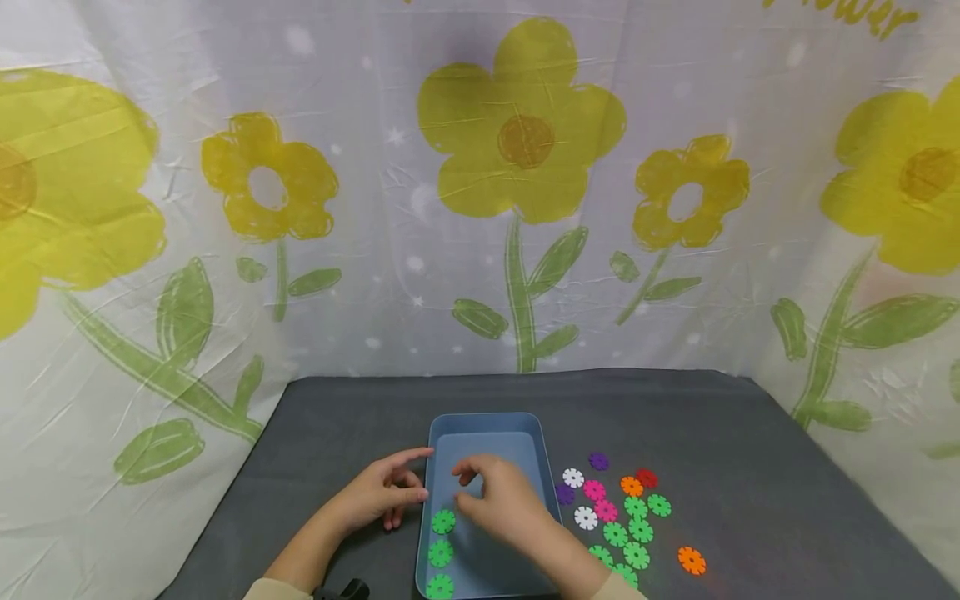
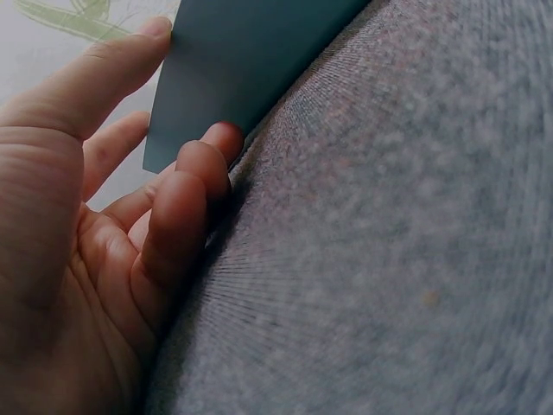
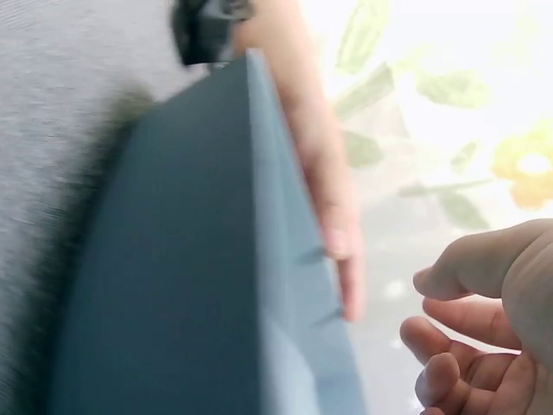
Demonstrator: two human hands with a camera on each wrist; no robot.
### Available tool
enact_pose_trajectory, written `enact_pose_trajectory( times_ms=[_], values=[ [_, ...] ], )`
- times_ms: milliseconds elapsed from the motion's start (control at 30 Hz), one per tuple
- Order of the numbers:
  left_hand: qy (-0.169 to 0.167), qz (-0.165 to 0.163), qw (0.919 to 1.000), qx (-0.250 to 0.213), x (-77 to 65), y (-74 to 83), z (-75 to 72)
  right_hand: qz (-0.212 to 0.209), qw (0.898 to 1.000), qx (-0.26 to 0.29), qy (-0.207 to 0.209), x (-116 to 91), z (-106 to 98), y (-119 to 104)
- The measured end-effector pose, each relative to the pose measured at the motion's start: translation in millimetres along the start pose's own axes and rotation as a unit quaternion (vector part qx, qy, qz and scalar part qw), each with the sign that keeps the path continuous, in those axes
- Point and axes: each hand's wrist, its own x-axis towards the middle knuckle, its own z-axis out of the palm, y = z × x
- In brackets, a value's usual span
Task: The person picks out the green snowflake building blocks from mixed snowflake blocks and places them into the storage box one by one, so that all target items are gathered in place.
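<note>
A blue tray [image 1: 483,423] lies on the dark cloth in front of me. Against its left side, three green snowflake-shaped discs [image 1: 441,553] form a column. My left hand [image 1: 378,493] steadies the tray's left edge, index fingertip and thumb touching it while the other fingers bend beneath. In the left wrist view, those fingers [image 2: 203,177] rest beside the tray wall [image 2: 233,69]. Over the tray hovers my right hand [image 1: 502,504], its fingers loosely bent. The right wrist view shows a gap between thumb and fingers of that hand [image 3: 492,316], with nothing held.
Right of the tray, loose notched discs lie scattered: several green [image 1: 636,555], purple [image 1: 598,461], white [image 1: 586,518], pink [image 1: 594,490], red [image 1: 647,477] and orange ones. One orange disc [image 1: 692,561] sits apart. A flower-printed curtain [image 1: 375,250] hangs behind the table.
</note>
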Motion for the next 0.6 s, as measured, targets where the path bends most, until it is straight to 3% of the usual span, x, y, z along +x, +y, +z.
enact_pose_trajectory(
  times_ms=[367, 600],
  values=[
    [0.001, 0.009, 1.0000, 0.000, -0.4, -2.1, 0.4, 0.029, 0.998, 0.008, 0.051, -1.9, -52.2, -4.6],
    [0.001, 0.010, 0.9999, -0.003, 0.4, -3.2, 0.4, 0.074, 0.993, 0.033, 0.091, -3.2, -77.9, 4.3]
  ],
)
